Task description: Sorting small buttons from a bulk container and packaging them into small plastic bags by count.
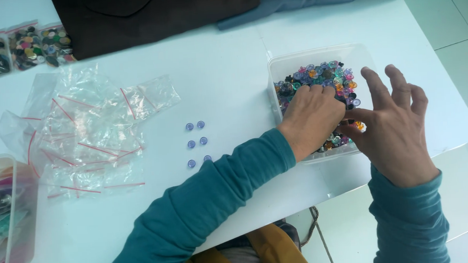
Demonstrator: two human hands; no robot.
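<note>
My left hand [311, 119] digs, fingers curled, into the mixed buttons [319, 79]; my right hand [396, 125] hovers spread, empty. I should pick gently, adding matches to the blue buttons [197, 141] at nine o'clock.

White table [230, 62] fills most of view, surface smooth, evenly lit by soft daylight-like light, faint shadows only. Table edge runs diagonally from 6 o'clock up toward 3 o'clock. Beyond edge, floor [452, 18] of pale square tiles with thin dark grout lines, at 1 to 5 o'clock. Walls, windows out of view.
</note>
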